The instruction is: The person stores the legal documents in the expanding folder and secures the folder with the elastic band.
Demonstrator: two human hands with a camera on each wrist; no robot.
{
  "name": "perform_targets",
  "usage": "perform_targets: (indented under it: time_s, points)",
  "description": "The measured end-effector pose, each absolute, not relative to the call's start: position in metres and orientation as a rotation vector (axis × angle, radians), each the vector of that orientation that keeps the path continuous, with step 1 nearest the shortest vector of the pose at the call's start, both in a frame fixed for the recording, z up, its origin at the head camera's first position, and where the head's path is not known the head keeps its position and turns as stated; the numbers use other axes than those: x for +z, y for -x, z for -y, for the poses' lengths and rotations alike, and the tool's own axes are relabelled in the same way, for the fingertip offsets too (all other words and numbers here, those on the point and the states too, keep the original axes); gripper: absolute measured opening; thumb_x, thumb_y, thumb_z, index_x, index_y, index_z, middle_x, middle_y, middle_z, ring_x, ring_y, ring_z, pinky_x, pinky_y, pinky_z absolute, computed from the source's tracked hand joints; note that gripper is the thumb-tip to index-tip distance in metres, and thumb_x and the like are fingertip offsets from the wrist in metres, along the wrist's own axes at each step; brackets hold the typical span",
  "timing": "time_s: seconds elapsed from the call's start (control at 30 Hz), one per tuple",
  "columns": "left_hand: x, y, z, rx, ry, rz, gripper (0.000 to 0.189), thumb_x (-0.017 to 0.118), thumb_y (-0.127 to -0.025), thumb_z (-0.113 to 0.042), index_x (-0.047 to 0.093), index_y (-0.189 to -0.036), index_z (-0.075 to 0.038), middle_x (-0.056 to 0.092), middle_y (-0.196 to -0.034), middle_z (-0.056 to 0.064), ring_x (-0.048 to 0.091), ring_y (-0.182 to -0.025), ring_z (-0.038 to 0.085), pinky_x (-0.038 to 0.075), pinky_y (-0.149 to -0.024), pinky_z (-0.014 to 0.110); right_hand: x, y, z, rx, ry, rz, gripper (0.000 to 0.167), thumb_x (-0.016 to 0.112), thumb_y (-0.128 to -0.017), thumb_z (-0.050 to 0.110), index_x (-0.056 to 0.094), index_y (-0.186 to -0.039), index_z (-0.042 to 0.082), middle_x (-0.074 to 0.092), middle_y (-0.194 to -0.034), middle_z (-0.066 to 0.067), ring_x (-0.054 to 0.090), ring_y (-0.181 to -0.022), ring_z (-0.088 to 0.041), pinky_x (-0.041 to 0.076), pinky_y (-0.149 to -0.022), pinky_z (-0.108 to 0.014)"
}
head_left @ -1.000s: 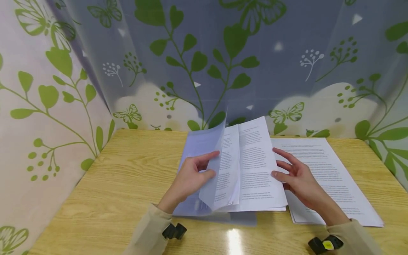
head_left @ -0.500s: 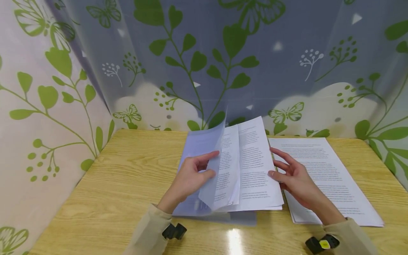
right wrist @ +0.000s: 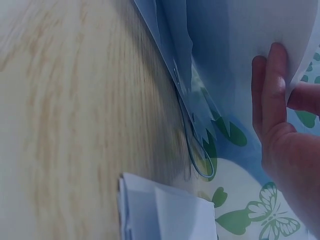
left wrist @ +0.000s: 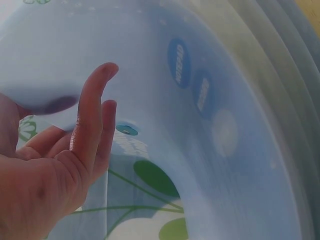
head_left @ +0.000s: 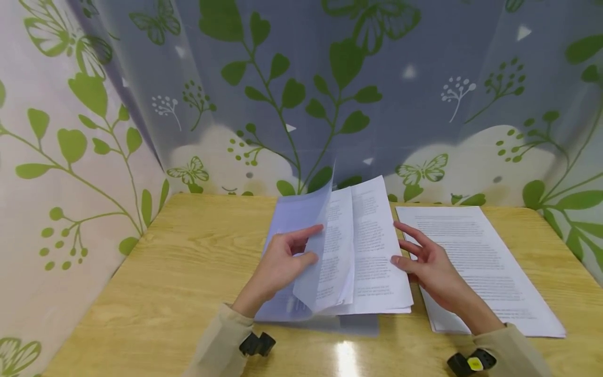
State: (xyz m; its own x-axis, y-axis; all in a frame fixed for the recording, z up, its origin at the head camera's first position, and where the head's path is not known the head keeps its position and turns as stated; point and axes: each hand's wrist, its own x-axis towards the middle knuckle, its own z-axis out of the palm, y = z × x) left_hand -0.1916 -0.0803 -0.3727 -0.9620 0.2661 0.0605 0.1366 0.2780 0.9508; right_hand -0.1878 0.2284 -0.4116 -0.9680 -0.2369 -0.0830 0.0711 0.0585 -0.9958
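A translucent bluish plastic folder (head_left: 299, 212) lies spread at the middle of the table, its cover lifted. My left hand (head_left: 282, 259) pinches that raised cover; in the left wrist view the thumb tip shows dimly through the plastic, and the cover (left wrist: 145, 45) bears oval blue labels, one reading NOTEPAD. Inside, printed sheets (head_left: 374, 230) stand fanned and slightly raised. Their right edge is held by my right hand (head_left: 431, 264), thumb on the printed face, fingers behind. The right wrist view shows these fingers (right wrist: 272, 95) against the back of the paper (right wrist: 250, 30).
To the right, partly behind my right hand, lies a stack of printed pages (head_left: 485, 262). A wood-grain table (head_left: 188, 251) carries everything, and a leaf-patterned curtain (head_left: 301, 94) hangs along its back. Black wrist cameras sit on both sleeves.
My right hand has moved a little left, bringing the right edge of the printed sheets with it and exposing more of the stack behind. The left hand holds the cover in the same place.
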Motion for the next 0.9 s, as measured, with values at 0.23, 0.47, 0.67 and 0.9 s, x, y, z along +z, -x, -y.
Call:
perform_targets:
  time_s: [0.23,0.47,0.67,0.9]
  points:
    - [-0.374,0.191,0.081,1.784,-0.383,-2.435,0.056,0.061,-0.084,0.002,0.065,-0.139,-0.012,0.076,-0.114,0.014,0.064,-0.086,0.013,0.047,-0.067,0.021,-0.412,0.187,-0.226,-1.991,0.157,-2.109,0.079,0.069,-0.096,0.012,0.027,-0.162,0.021,0.063,-0.128,0.01,0.072,-0.099,-0.013,0.062,-0.08,-0.035]
    - [-0.375,0.19,0.083,1.811,-0.405,-2.423,0.057,0.06,-0.084,0.003,0.064,-0.139,-0.009,0.075,-0.118,0.017,0.066,-0.091,0.015,0.05,-0.07,0.021,-0.414,0.187,-0.224,-2.01,0.167,-2.075,0.08,0.069,-0.096,0.01,0.026,-0.162,0.02,0.064,-0.128,0.01,0.072,-0.1,-0.014,0.062,-0.079,-0.036]
    - [-0.376,0.189,0.084,1.817,-0.403,-2.409,0.057,0.06,-0.084,0.003,0.064,-0.14,-0.009,0.075,-0.118,0.017,0.065,-0.09,0.014,0.049,-0.068,0.02,-0.415,0.186,-0.224,-2.0,0.197,-2.035,0.081,0.069,-0.096,0.011,0.025,-0.162,0.022,0.065,-0.129,0.009,0.072,-0.102,-0.015,0.062,-0.081,-0.038]
    - [-0.375,0.192,0.085,1.821,-0.423,-2.396,0.058,0.059,-0.084,0.003,0.063,-0.14,-0.009,0.075,-0.117,0.019,0.066,-0.09,0.014,0.049,-0.066,0.021,-0.412,0.187,-0.237,-1.977,0.359,-1.947,0.078,0.062,-0.1,0.006,0.022,-0.164,0.023,0.062,-0.139,0.013,0.072,-0.108,-0.015,0.062,-0.08,-0.035]
